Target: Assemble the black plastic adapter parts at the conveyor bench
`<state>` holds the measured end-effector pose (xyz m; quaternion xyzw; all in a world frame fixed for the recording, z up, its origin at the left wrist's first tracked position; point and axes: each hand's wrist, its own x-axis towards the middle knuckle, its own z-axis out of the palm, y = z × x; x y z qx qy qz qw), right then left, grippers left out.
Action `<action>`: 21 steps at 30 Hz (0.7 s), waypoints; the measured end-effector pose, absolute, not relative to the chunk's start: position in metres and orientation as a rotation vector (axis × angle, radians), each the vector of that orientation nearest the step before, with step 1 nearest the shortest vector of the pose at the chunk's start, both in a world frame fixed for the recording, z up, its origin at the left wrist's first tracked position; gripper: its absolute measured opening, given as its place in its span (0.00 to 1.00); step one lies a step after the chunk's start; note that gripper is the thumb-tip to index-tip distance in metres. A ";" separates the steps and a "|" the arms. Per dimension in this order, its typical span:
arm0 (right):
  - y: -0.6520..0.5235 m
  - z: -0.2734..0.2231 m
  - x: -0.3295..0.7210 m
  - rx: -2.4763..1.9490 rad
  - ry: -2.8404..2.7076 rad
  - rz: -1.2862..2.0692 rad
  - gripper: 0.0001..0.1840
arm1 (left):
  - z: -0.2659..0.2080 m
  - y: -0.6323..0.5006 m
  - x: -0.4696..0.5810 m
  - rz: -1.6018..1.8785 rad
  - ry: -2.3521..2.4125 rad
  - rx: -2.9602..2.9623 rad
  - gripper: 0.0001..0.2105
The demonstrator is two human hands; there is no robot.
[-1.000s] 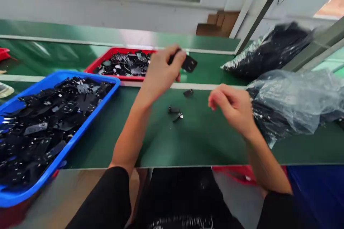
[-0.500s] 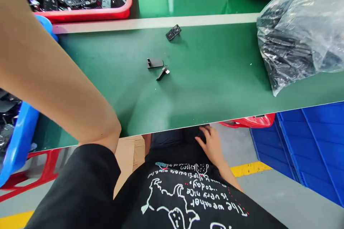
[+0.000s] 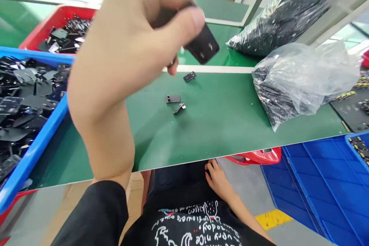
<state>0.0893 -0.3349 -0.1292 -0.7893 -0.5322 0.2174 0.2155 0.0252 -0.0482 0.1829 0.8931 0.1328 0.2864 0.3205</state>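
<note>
My left hand (image 3: pixel 150 36) is raised close to the camera, its thumb and fingers closed around a black flat piece (image 3: pixel 204 46) with rounded corners. Part of the piece is hidden by the thumb, and motion blurs the hand a little. Below it on the green table (image 3: pixel 225 115) lie a small flat black part (image 3: pixel 173 99), a tilted black part with a pale tip (image 3: pixel 180 108) and a speckled black block (image 3: pixel 189 77). My right hand (image 3: pixel 219 180) rests on my lap under the table edge, fingers slightly apart and holding nothing visible.
On the left, a blue bin (image 3: pixel 54 130) full of black parts stands before a red bin (image 3: pixel 37 30) of similar parts. To the right are a clear plastic bag (image 3: pixel 305 80) and a darker bag (image 3: pixel 276 23). Blue crates (image 3: pixel 319 184) stand below the table's right side.
My left hand has come from the upper left, out of view, into the middle with the black piece in it. The view has tilted up. My right hand stays on my lap.
</note>
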 end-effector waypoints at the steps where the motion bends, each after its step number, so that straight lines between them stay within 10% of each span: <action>1: -0.332 -0.119 0.092 -2.148 -1.495 0.636 0.12 | 0.186 -0.051 0.024 0.790 0.355 2.416 0.24; 10: -0.256 0.054 0.132 -1.234 -1.353 0.999 0.12 | 0.189 -0.054 0.015 0.985 0.198 2.271 0.11; 16: -0.168 0.133 0.152 -0.947 -1.203 0.993 0.30 | 0.189 -0.057 0.000 1.227 0.023 2.492 0.07; 21: -0.141 0.150 0.143 -0.811 -0.999 1.170 0.20 | 0.183 -0.057 0.000 1.252 -0.010 2.758 0.08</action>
